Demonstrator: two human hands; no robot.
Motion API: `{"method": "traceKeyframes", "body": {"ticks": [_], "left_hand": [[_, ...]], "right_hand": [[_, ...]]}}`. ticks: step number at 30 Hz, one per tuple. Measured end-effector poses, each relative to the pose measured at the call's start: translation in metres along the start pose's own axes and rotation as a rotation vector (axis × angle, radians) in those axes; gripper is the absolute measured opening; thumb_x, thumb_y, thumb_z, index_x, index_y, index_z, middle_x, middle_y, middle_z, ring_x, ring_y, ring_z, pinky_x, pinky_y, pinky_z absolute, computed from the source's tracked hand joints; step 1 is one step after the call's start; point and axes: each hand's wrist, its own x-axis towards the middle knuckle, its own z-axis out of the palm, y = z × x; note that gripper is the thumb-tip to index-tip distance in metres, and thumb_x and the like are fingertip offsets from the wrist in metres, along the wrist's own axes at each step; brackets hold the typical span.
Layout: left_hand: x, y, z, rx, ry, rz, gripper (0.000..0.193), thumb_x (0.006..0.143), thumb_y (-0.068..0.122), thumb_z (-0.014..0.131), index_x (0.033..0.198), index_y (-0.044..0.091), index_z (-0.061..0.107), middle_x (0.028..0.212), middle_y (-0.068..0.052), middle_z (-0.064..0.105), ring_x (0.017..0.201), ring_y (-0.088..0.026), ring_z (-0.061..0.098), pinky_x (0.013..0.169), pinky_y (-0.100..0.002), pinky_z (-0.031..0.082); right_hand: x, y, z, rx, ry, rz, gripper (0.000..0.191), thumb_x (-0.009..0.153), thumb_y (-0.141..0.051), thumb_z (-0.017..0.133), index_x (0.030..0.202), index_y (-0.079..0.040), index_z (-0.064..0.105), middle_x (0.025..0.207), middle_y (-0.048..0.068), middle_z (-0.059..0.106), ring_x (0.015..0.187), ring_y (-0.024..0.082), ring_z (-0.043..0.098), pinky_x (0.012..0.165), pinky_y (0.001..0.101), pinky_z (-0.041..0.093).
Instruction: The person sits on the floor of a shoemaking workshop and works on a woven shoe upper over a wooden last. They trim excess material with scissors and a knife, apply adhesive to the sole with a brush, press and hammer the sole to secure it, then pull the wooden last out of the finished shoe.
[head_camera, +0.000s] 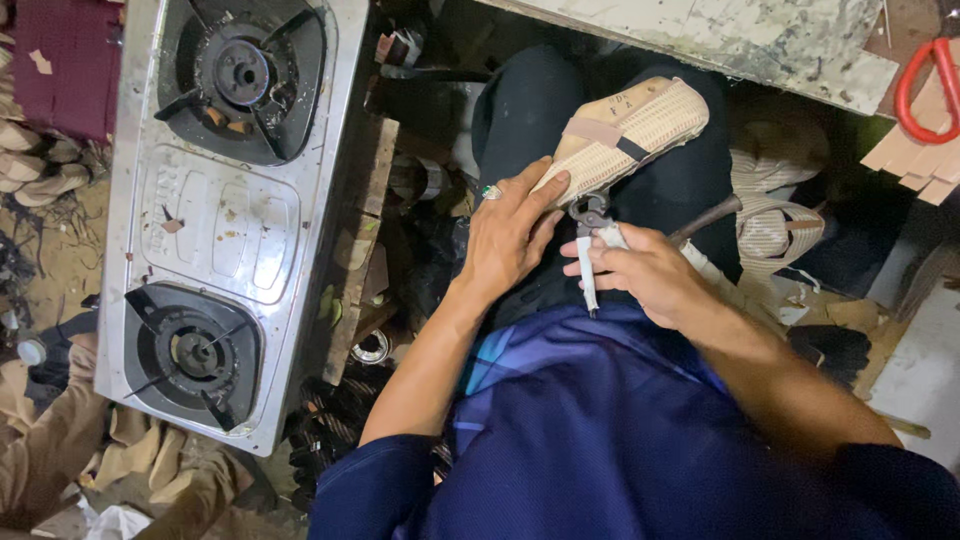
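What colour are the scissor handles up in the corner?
Red; the scissors show in the head view.

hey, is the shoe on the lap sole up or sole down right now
Sole up. The shoe lies on the lap with its flat tan bottom facing the camera, woven upper wrapped over the edge; left hand steadies it, right hand holds pincers.

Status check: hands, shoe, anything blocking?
Left hand flat on woven shoe, on the lap. Right hand grips pincers at shoe's edge. Nothing blocking.

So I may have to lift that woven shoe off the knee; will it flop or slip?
The woven shoe probably stays stiff: it keeps its shape, seemingly stretched over a form. Likely light. It may slide, resting on a rounded knee, steadied only by the left hand and the pincers.
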Motion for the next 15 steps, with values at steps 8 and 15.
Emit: {"method": "traceKeyframes", "body": {"ticks": [8, 15], "left_hand": [[0.005, -0.018, -0.004, -0.223, -0.029, -0.146, 0.050, 0.095, 0.011, 0.076, 0.141, 0.011, 0.059, 0.140, -0.015, 0.065, 0.126, -0.034, 0.066, 0.109, -0.038, 0.051], [0.027, -0.058, 0.003, -0.822, -0.105, -0.580, 0.054, 0.096, 0.013, 0.071, 0.146, -0.001, 0.055, 0.135, -0.011, 0.067, 0.122, -0.015, 0.062, 0.107, -0.028, 0.048]], "right_hand": [[-0.024, -0.001, 0.003, -0.109, 0.149, -0.606, 0.034, 0.105, -0.006, 0.054, 0.138, 0.002, 0.056, 0.118, 0.014, 0.067, 0.102, 0.017, 0.066, 0.089, 0.0314, 0.055], [-0.037, -0.009, -0.017, 0.013, 0.355, -0.876, 0.018, 0.110, -0.003, 0.065, 0.125, 0.002, 0.057, 0.099, 0.008, 0.064, 0.081, 0.013, 0.062, 0.078, 0.0268, 0.053]]}}
